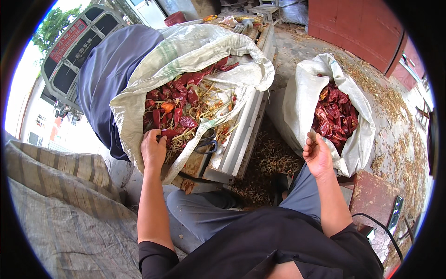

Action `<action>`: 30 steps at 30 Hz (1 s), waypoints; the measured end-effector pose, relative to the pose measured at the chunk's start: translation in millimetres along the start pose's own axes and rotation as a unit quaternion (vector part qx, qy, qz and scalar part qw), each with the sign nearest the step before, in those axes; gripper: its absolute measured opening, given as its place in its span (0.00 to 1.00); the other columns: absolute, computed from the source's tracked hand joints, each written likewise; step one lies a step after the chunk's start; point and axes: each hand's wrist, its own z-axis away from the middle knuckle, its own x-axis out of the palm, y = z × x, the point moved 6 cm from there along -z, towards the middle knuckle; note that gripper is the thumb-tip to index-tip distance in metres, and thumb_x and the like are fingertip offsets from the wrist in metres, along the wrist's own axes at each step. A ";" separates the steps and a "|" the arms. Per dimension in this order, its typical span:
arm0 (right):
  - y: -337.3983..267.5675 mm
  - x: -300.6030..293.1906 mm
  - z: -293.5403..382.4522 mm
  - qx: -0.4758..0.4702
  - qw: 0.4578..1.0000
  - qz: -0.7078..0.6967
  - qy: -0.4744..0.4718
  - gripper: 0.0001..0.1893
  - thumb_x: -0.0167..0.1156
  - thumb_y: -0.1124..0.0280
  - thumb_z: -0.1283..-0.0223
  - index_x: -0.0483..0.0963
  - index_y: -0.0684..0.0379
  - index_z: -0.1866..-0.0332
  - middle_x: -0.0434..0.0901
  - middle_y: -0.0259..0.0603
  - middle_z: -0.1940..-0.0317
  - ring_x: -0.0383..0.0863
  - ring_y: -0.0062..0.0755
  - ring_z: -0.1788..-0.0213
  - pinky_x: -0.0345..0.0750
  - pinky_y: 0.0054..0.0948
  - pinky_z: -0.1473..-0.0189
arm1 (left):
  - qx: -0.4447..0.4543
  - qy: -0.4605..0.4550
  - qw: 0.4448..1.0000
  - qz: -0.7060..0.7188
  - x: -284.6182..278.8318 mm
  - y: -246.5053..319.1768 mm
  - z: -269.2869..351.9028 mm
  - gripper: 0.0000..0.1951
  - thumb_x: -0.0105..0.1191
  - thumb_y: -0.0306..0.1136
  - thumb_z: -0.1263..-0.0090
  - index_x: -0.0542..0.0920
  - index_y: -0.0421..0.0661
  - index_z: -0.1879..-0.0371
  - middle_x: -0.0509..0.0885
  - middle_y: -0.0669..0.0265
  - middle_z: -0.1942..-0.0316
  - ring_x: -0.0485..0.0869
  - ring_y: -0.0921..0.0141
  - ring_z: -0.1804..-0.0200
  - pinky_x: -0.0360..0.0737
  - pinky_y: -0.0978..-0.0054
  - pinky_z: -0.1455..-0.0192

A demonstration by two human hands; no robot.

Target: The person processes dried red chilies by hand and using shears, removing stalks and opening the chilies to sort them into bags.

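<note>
My left hand (pixel 153 150) is at the near side of a wide-mouthed woven sack (pixel 195 43), its thumb and fingertips on a dried red chili pepper (pixel 170 133). That sack lies on its side, with loose peppers (pixel 188 80), stalks and crumbs spilling towards its mouth. Over the near rim of a second white woven sack (pixel 296 104) is my right hand (pixel 317 153), palm up with fingers curled. Whether something small sits between those fingertips is unclear. Many dark red peppers (pixel 336 115) fill this upright sack.
Dark-handled scissors (pixel 206 146) lie beside the first sack on a metal-edged bench (pixel 240 139). Gloves (pixel 244 26) rest at its far end. Stalk litter (pixel 268 157) covers ground between the sacks. A tarpaulin (pixel 69 209) spreads at left; a worn red board (pixel 374 202) is at right.
</note>
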 end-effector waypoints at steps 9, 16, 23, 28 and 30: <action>25.3 111.0 34.1 -0.101 0.923 0.346 -0.132 0.15 0.65 0.64 0.28 0.80 0.60 0.43 0.85 0.35 0.57 0.87 0.27 0.58 0.81 0.25 0.59 | 0.188 0.158 0.966 0.078 -39.8 55.5 59.7 0.09 0.65 0.22 0.36 0.81 0.41 0.60 0.83 0.60 0.67 0.83 0.63 0.70 0.80 0.67 0.64; 63.2 226.0 99.6 -0.370 0.613 0.603 -0.352 0.29 0.73 0.65 0.42 0.73 0.58 0.35 0.80 0.48 0.43 0.80 0.51 0.41 0.77 0.44 0.38 | 0.242 -0.019 0.953 0.182 3.7 134.9 149.0 0.09 0.68 0.23 0.40 0.81 0.43 0.64 0.84 0.59 0.67 0.84 0.63 0.69 0.81 0.67 0.65; 85.9 205.4 102.5 -0.183 0.700 0.519 -0.454 0.11 0.64 0.65 0.28 0.77 0.63 0.52 0.83 0.47 0.63 0.85 0.45 0.62 0.81 0.38 0.57 | 0.008 -0.204 0.771 0.603 50.9 97.4 181.4 0.18 0.66 0.22 0.30 0.83 0.33 0.43 0.84 0.66 0.57 0.84 0.75 0.60 0.83 0.76 0.57; 92.7 199.6 109.6 0.037 0.761 0.441 -0.475 0.13 0.61 0.64 0.25 0.77 0.65 0.51 0.83 0.48 0.65 0.84 0.35 0.67 0.81 0.31 0.61 | -0.007 -0.227 0.668 0.709 64.2 97.1 191.7 0.15 0.67 0.22 0.31 0.87 0.37 0.46 0.84 0.65 0.58 0.83 0.74 0.61 0.80 0.78 0.58; 92.7 198.7 108.6 0.020 0.753 0.458 -0.472 0.14 0.62 0.62 0.26 0.77 0.66 0.52 0.84 0.50 0.64 0.85 0.41 0.65 0.81 0.35 0.59 | 0.038 -0.189 0.730 0.655 59.1 98.7 190.8 0.09 0.67 0.22 0.32 0.90 0.40 0.54 0.85 0.65 0.63 0.83 0.74 0.60 0.80 0.76 0.58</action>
